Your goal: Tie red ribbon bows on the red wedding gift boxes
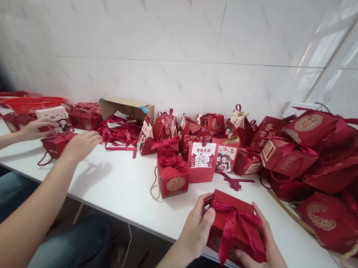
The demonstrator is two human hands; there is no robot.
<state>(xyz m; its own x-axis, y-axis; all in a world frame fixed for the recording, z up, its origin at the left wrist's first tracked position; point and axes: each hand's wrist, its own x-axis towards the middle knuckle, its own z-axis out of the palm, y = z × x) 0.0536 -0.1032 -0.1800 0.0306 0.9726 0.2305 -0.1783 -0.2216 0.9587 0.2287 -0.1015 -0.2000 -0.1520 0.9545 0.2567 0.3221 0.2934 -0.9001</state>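
A red gift box (220,218) with a dark red ribbon bow (236,223) on top is held at the table's front edge. My left hand (198,226) grips its left side, thumb near the top edge. My right hand (265,255) wraps its right side, with the thumb on the front face. The bow's tails hang over the box's front. Just beyond, a smaller red box (173,179) with a bow and a rope handle stands beside a red bag (202,161) bearing a white printed card. A dark red ribbon piece (233,183) lies flat behind the held box.
At left, a co-worker's hands (80,145) are over another red box (55,146). Loose ribbons (121,133) spill from a cardboard box (126,107). A red basket (34,104) sits far left. Red gift boxes (320,214) pile up on the right, against the tiled wall (178,41).
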